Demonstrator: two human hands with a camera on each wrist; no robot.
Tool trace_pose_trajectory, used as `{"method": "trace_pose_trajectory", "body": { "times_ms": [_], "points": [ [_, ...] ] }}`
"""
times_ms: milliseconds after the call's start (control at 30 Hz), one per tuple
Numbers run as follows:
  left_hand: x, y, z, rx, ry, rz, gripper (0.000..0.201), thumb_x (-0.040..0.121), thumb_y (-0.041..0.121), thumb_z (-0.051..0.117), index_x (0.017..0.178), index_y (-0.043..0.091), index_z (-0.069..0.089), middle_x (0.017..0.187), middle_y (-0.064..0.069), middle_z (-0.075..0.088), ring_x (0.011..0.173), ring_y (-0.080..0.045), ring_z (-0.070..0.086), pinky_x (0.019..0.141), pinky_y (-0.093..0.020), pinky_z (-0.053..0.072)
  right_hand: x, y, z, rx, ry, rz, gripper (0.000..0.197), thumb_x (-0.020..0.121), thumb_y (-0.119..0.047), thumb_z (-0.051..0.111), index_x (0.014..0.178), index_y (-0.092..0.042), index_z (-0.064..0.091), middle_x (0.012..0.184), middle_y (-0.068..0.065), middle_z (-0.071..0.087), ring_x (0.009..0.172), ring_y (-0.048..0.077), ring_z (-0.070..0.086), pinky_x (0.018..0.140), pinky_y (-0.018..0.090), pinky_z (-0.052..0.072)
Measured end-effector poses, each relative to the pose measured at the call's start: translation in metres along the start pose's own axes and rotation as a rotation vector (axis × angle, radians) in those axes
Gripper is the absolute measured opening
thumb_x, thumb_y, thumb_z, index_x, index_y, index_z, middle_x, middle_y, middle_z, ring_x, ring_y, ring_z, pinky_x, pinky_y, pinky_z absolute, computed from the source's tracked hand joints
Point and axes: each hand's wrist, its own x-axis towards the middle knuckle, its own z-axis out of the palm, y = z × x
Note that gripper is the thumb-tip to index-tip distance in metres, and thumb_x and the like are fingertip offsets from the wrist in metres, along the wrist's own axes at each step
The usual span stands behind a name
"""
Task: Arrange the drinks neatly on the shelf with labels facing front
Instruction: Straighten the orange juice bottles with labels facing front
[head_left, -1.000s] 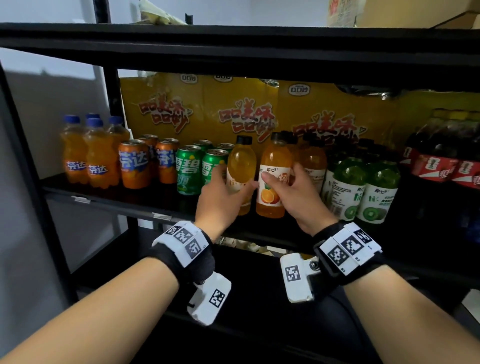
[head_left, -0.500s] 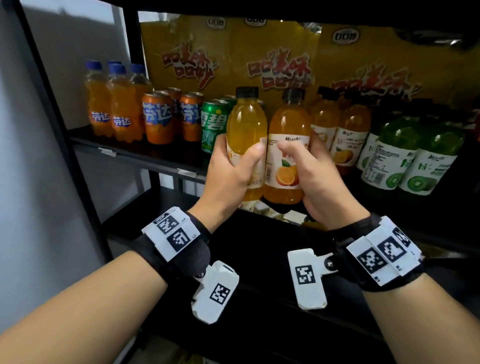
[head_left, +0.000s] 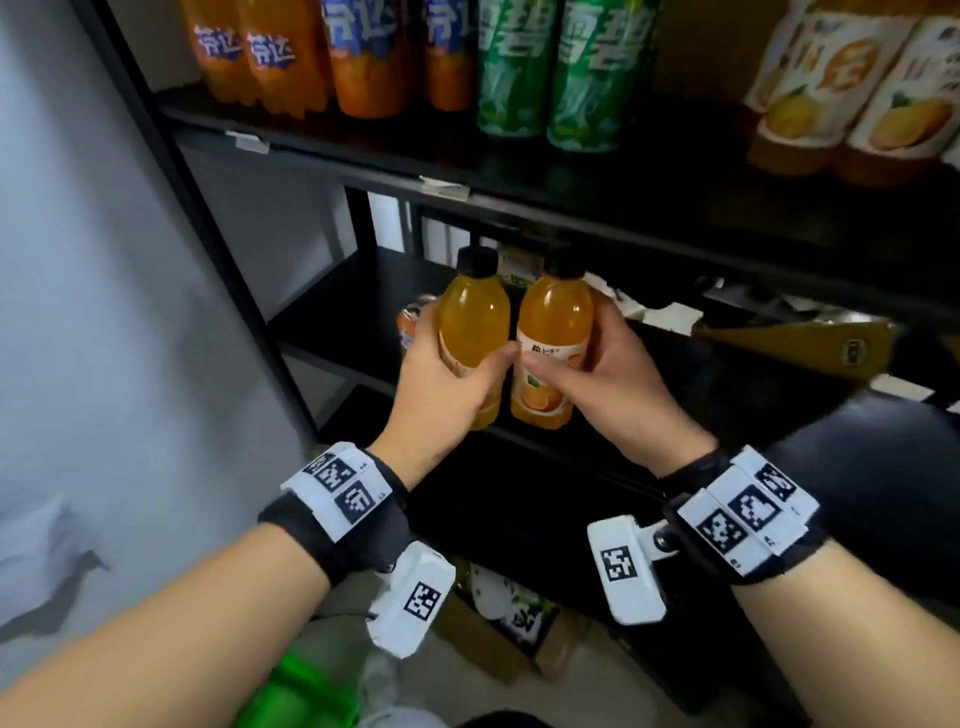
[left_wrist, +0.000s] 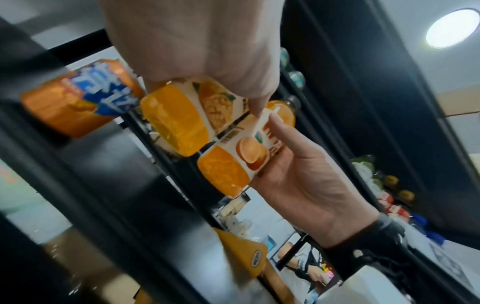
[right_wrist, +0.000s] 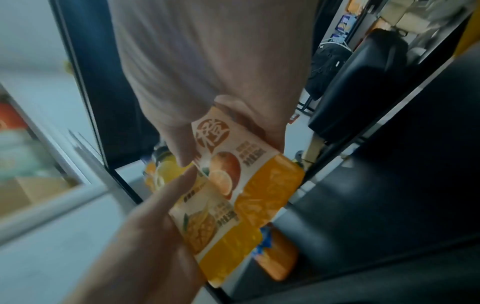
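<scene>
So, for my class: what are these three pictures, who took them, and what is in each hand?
No machine here: a person wears three cameras, one on the head and one on each wrist. The head view looks down at both hands before a black shelf. The left hand has its grip round a yellow juice bottle with a mango label; the right hand holds an orange juice bottle. Each wrist view looks along its own hand at the two bottles side by side. On the shelf above stand orange soda bottles, orange cans and green cans.
</scene>
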Motion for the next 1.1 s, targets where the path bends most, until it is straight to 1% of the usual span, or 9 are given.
{"method": "trace_pose_trajectory", "body": {
  "times_ms": [133,333,500,600,667,767,900,1000,1100],
  "points": [
    [0.007,-0.046,0.008,0.027,-0.061,-0.120,0.061,0.083,0.010,0.083,0.128,0.029,0.046,0.112,0.011,0.066,0.095,0.008,0.068,0.077,-0.009,0.052,0.014,0.048,0.003,-0.074,0.044,0.055,0.065,0.083,-0.023,0.086,0.138,-0.018,0.053,0.121,-0.003,0.070,0.108,0.006,0.069,0.095,0.027,0.056],
    [0.031,-0.081,0.016,0.105,-0.149,-0.175,0.063,0.080,0.013,0.085,0.130,0.021,0.047,0.112,0.009,0.064,0.097,0.005,0.065,0.085,-0.018,0.052,0.034,0.082,0.004,-0.152,0.123,0.070,0.071,0.076,-0.015,0.091,0.135,-0.016,0.051,0.116,-0.008,0.066,0.100,-0.004,0.067,0.086,0.011,0.052],
    [0.054,-0.090,0.023,0.077,-0.149,-0.203,0.069,0.080,0.008,0.079,0.139,0.013,0.044,0.125,-0.008,0.064,0.115,-0.021,0.063,0.102,-0.044,0.053,0.051,0.098,0.008,-0.192,0.127,0.122,0.070,0.079,-0.005,0.086,0.136,-0.018,0.047,0.111,-0.014,0.060,0.097,-0.010,0.060,0.081,0.005,0.047],
    [0.063,-0.096,0.024,0.086,-0.176,-0.220,0.075,0.073,0.020,0.074,0.141,0.015,0.042,0.124,-0.006,0.063,0.114,-0.017,0.063,0.098,-0.037,0.053,0.062,0.106,0.007,-0.213,0.152,0.120,0.067,0.079,-0.004,0.085,0.134,-0.014,0.047,0.107,-0.014,0.060,0.088,-0.019,0.060,0.075,0.000,0.045],
    [0.065,-0.103,0.023,0.104,-0.203,-0.237,0.078,0.070,0.023,0.072,0.141,0.016,0.041,0.121,-0.002,0.062,0.111,-0.013,0.063,0.091,-0.028,0.053,0.065,0.109,0.006,-0.236,0.148,0.128,0.068,0.078,-0.006,0.085,0.133,-0.019,0.046,0.106,-0.016,0.060,0.086,-0.022,0.058,0.073,-0.002,0.043],
    [0.065,-0.112,0.021,0.121,-0.224,-0.283,0.079,0.071,0.019,0.076,0.142,0.016,0.040,0.117,0.001,0.062,0.109,-0.014,0.064,0.084,-0.026,0.051,0.064,0.110,0.004,-0.250,0.133,0.140,0.071,0.077,-0.007,0.086,0.132,-0.024,0.045,0.109,-0.015,0.060,0.093,-0.014,0.061,0.082,0.008,0.046],
    [0.063,-0.108,0.018,0.153,-0.198,-0.311,0.084,0.080,0.012,0.085,0.149,0.015,0.037,0.131,-0.004,0.060,0.119,-0.020,0.061,0.102,-0.040,0.052,0.067,0.096,-0.005,-0.288,0.089,0.142,0.073,0.074,-0.017,0.092,0.129,-0.029,0.046,0.118,-0.007,0.062,0.108,0.011,0.063,0.095,0.030,0.050],
    [0.060,-0.094,0.015,0.219,-0.176,-0.246,0.092,0.082,0.020,0.084,0.155,0.012,0.029,0.143,-0.007,0.054,0.131,-0.022,0.054,0.112,-0.043,0.045,0.070,0.077,-0.016,-0.296,0.068,0.147,0.082,0.072,-0.026,0.095,0.137,-0.031,0.045,0.127,-0.004,0.061,0.113,0.011,0.064,0.098,0.033,0.054],
    [0.053,-0.075,0.011,0.356,-0.153,-0.101,0.090,0.087,0.027,0.079,0.159,0.012,0.025,0.152,-0.008,0.045,0.139,-0.020,0.045,0.116,-0.034,0.038,0.066,0.057,-0.023,-0.374,0.030,0.131,0.087,0.076,-0.035,0.090,0.147,-0.028,0.039,0.137,-0.005,0.054,0.122,0.014,0.059,0.102,0.033,0.051]
  ]
}}
